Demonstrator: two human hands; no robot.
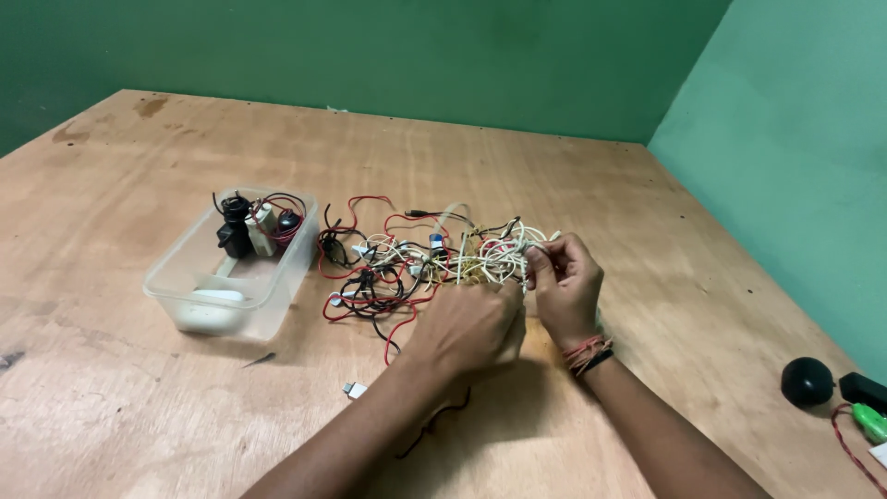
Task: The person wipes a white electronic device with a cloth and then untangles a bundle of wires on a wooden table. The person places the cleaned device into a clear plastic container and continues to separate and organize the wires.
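A tangled heap of white, red and black cables (407,259) lies on the wooden table (517,176), just right of a clear plastic box. Both of my hands are at the heap's right end. My left hand (467,323) is closed into the tangle, its fingers hidden among white wires. My right hand (565,282), with red and black thread bands at the wrist, pinches a white cable (517,251) between thumb and fingers. A small white plug (356,390) lies on the table by my left forearm.
The clear plastic box (231,268) at left holds black chargers, coiled wires and a white object. At the table's right edge sit a black ball-shaped object (807,381), a black block (864,390) and a green device (870,422). Green walls close the far side and right.
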